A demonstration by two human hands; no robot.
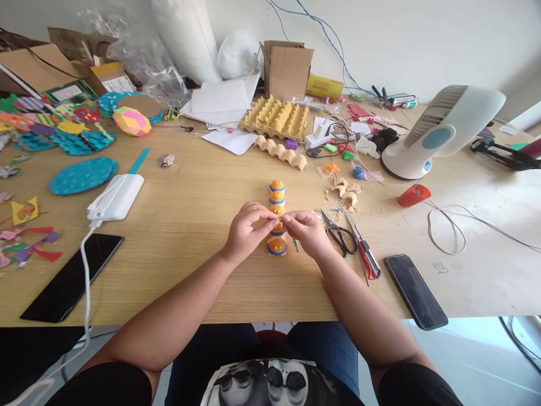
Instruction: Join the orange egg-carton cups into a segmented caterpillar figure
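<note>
The orange-and-blue bumpy row [276, 198] sits on the tabletop [190, 225], below your left hand [246, 231] and right hand [308, 231]. Your fingers [264, 215] bunch close at the tips; I can't tell if they're pinching anything. The row looks light and squashable: hold its sides softly.

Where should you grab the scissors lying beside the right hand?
Probably by the black handles, coming from the near side with the right hand: the scissors lie flat, blades pointing away and handles towards the person.
</note>
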